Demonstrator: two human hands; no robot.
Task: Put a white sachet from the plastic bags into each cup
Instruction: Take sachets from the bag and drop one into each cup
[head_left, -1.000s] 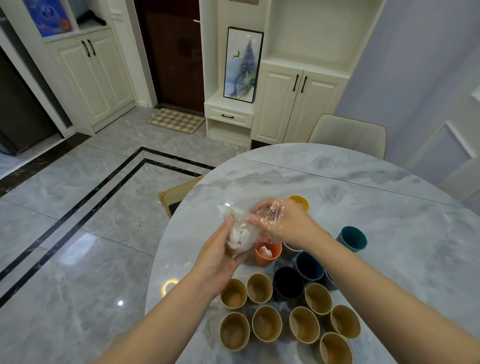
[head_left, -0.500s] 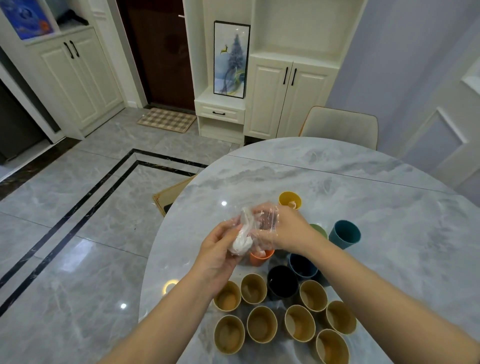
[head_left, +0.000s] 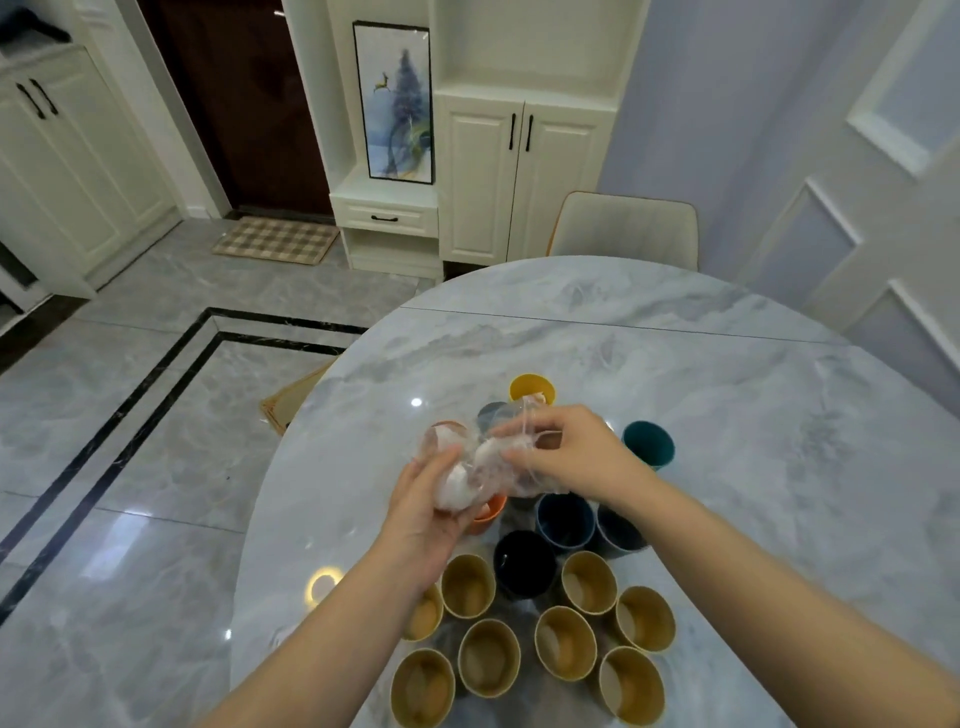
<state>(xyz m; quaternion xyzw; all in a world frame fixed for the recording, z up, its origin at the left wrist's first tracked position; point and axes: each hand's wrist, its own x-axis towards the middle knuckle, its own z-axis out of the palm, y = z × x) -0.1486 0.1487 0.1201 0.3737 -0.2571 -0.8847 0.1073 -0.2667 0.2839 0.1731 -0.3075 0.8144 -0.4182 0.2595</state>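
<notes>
Sachets (head_left: 460, 480), white, sat bunched inside a clear plastic bag (head_left: 483, 462) held up over the cups, above the marble table (head_left: 727, 415). Left hand (head_left: 423, 512) cupped the bag from below w/ fingers curled round the sachet lump. Right hand (head_left: 569, 454) pinched the bag's loose film at the top, thumb & fingers together on the plastic. Both hands close, bag stretched btwn them.

Below the left hand, an orange cup (head_left: 488, 512) partly hidden; whether it had anything inside couldn't be told. Pale pinkish cup (head_left: 441, 436) seen through the film at the bag's far left. Yellow cup (head_left: 531, 388) furthest back, w/ something white at its rim. Teal cup (head_left: 648, 444) to the right, apart from the rest. Dark blue cups (head_left: 565, 519) just under the right wrist, a black cup (head_left: 524, 564) touching them on the near side. Nearest the person, a cluster of tan paper cups (head_left: 489, 656) packed rim to rim, upright.

Beyond the table: beige chair (head_left: 623, 228), white cabinet (head_left: 519, 176), framed picture (head_left: 393, 101), checked mat (head_left: 275, 240) by a dark door (head_left: 244, 104).
</notes>
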